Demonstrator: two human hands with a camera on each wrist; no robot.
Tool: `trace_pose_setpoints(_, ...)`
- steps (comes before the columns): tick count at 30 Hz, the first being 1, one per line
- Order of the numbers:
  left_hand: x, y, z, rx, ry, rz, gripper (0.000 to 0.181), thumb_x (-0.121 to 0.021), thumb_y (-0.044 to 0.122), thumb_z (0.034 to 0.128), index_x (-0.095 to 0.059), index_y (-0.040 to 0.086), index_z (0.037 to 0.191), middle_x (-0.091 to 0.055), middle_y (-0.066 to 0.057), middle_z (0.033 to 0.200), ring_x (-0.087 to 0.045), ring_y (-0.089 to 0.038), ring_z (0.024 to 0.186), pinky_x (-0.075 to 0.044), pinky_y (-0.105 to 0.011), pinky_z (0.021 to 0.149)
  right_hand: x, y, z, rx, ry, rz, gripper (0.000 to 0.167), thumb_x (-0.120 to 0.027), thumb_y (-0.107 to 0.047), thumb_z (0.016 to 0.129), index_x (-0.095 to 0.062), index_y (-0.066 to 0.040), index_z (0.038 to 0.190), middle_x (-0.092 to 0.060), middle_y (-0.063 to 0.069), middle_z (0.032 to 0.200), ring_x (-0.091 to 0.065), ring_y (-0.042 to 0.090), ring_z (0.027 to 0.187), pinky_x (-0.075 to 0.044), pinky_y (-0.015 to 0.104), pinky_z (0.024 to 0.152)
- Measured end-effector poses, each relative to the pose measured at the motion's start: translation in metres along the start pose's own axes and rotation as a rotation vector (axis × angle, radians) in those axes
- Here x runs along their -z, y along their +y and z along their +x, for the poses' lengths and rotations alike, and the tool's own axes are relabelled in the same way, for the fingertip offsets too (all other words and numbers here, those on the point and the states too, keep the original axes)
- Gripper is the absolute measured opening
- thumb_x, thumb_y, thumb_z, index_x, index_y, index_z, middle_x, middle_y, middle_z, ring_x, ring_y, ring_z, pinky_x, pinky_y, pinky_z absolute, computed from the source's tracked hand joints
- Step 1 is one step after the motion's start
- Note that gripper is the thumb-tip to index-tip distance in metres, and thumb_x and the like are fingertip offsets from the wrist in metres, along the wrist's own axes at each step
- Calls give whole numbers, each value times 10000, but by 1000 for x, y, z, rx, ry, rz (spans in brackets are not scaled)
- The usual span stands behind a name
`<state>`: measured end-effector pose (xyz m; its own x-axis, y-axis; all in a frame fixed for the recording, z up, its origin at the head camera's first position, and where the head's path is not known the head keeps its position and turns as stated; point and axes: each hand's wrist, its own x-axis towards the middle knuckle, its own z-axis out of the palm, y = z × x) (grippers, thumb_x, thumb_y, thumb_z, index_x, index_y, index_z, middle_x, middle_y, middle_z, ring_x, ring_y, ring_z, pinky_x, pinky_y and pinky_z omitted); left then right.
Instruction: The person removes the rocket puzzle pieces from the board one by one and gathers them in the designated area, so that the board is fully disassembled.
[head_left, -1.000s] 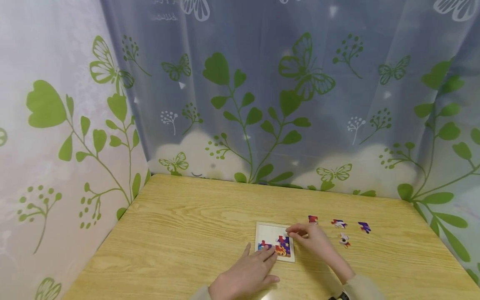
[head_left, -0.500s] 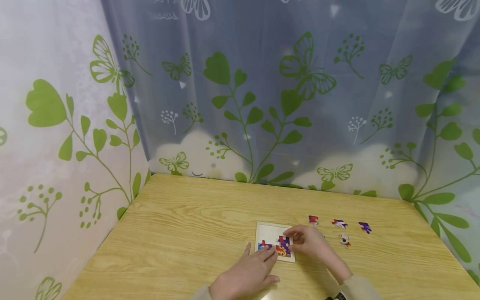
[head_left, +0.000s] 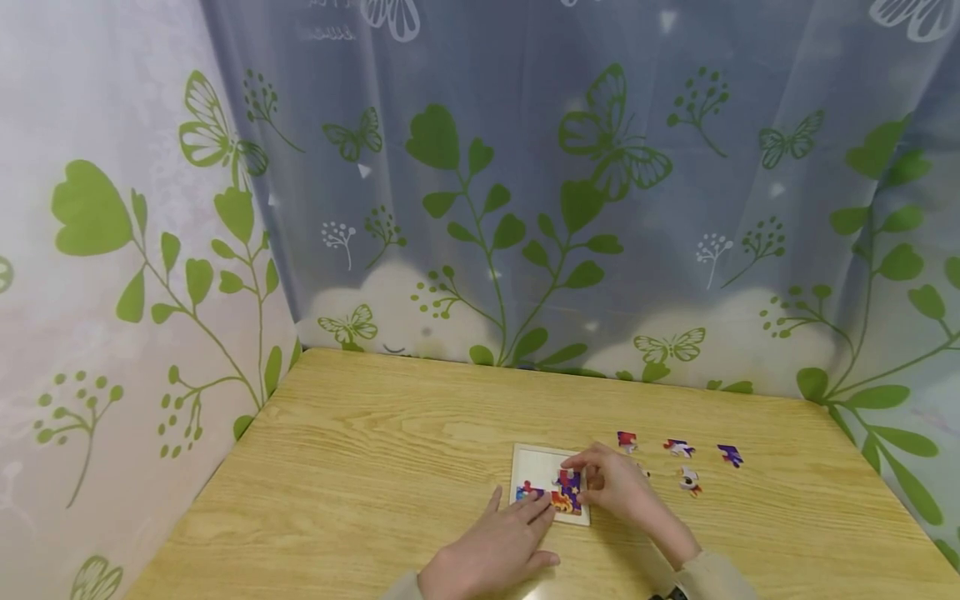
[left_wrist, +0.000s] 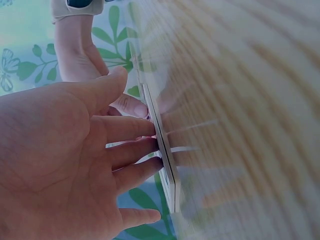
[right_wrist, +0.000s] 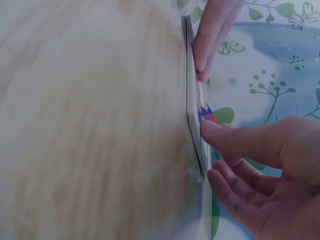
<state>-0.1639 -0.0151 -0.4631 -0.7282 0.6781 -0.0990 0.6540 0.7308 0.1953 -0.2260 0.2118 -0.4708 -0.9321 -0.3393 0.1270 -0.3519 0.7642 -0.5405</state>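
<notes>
A square white puzzle tray (head_left: pixel 534 457) lies on the table with several joined jigsaw pieces along its near and right sides. The left hand (head_left: pixel 491 542) rests straight, spread fingertips on the near pieces; the left wrist view shows this left hand (left_wrist: pixel 75 145) reaching over the tray's edge (left_wrist: pixel 165 155). At the tray's right side the right hand (head_left: pixel 618 487) pinches a purple-and-red puzzle piece (head_left: pixel 567 478) between thumb and index finger. In the right wrist view the right hand's thumb (right_wrist: pixel 215 134) touches a red-and-blue piece (right_wrist: pixel 209 115); the fingers partly hide it.
Loose puzzle pieces lie right of the tray: a red one (head_left: pixel 627 441), a red-and-white one (head_left: pixel 678 447), a purple one (head_left: pixel 729 454) and one with an eye (head_left: pixel 689 481). Another is mostly behind the right hand. A leaf-and-butterfly curtain (head_left: pixel 510 275) hangs behind the wooden table (head_left: pixel 360 467).
The right hand has shifted a little left over the tray, its thumb and index finger coming down onto the piece at the right side. The left hand stays in place.
</notes>
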Motion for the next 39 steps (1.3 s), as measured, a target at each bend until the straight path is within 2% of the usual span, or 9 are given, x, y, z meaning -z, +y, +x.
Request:
trace_pose_setpoints(6,-1,0,0,-2,0,-9,645,-455,538,1036,-451,132,1537,-351,-6,1624,-346,-194,1489,-282,-585,1190,2,-1,-1,6,-22,2,387,-859,-5,753,-773,-139,1106,-578,-52,931,-506,81,722,-400,211,589)
trace_pose_setpoints(14,1,0,0,6,-12,-11,649,-451,551,1032,-455,140,1535,-356,4,1621,-347,-187,1487,-282,-585,1189,3,1,0,2,-20,30,257,-761,-33,878,-777,-180,1088,-679,-46,951,-611,104,824,-514,253,691)
trace_pose_setpoints(21,2,1,0,1,0,3,648,-454,550,1032,-458,139,1534,-359,4,1619,-347,-179,1488,-287,-581,1188,0,1,1,13,-17,-8,336,-864,-61,771,-759,-188,1065,-652,-54,886,-543,91,738,-438,223,609)
trace_pose_setpoints(26,2,1,0,4,2,-13,637,-460,538,1034,-460,140,1532,-369,4,1615,-350,-183,1487,-277,-579,1194,-1,0,2,-19,-17,-14,348,-870,-48,757,-730,-230,1018,-620,-71,842,-497,67,698,-402,228,585)
trace_pose_setpoints(31,2,0,2,-9,45,-2,591,-473,517,1039,-517,140,1493,-450,8,1567,-416,-186,1447,-319,-576,1174,0,-2,2,-38,-28,-7,348,-863,-32,762,-718,-239,1001,-620,-68,842,-486,74,683,-390,232,584)
trace_pose_setpoints(36,0,1,4,-61,124,52,545,-478,507,1044,-574,147,1443,-516,28,1509,-473,-173,1399,-385,-564,1133,0,-3,2,-39,-32,-16,343,-861,-36,765,-716,-244,995,-629,-69,853,-489,79,686,-387,235,592)
trace_pose_setpoints(39,-2,3,5,-89,116,58,571,-458,521,1045,-547,153,1472,-491,42,1535,-442,-150,1425,-377,-562,1140,0,-3,3,-30,-30,-23,340,-860,-36,766,-716,-239,997,-631,-70,857,-498,78,688,-393,237,597)
